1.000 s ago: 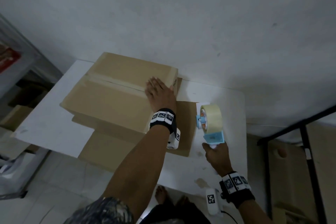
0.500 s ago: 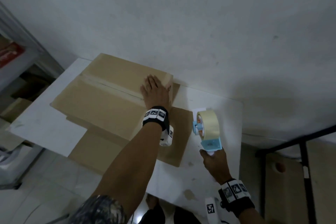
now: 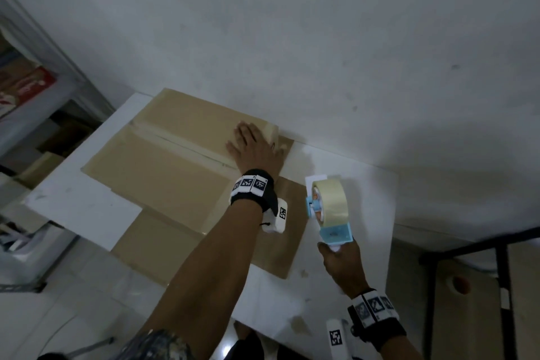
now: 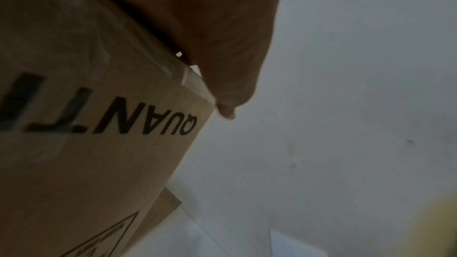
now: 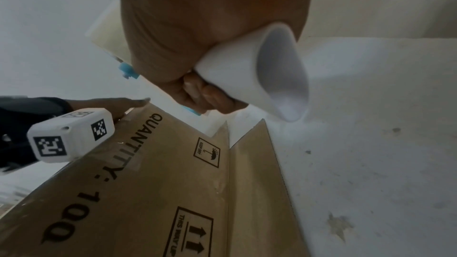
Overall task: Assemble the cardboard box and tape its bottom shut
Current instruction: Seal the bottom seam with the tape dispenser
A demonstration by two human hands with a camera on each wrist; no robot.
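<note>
A brown cardboard box (image 3: 163,172) stands bottom-up on the white table (image 3: 350,202), its two flaps closed with a strip of clear tape along the seam. My left hand (image 3: 254,149) lies flat on the right end of that seam, fingers straight, thumb over the box edge (image 4: 222,89). The box side (image 5: 138,192) shows printed "QUANTITY: 100". My right hand (image 3: 342,260) grips the white handle (image 5: 259,77) of a blue tape dispenser (image 3: 330,210) with a roll of clear tape, held upright just right of the box and apart from it.
The box's lower flaps (image 3: 280,242) spread flat on the table beneath it. A white wall (image 3: 321,38) rises right behind. Shelves with cartons (image 3: 26,90) stand at the left. A dark metal frame (image 3: 482,245) and brown boards stand at the right.
The view has shifted slightly. My left hand stays pressed on the seam's right end, and the right hand with the dispenser stays beside the box at nearly the same spot.
</note>
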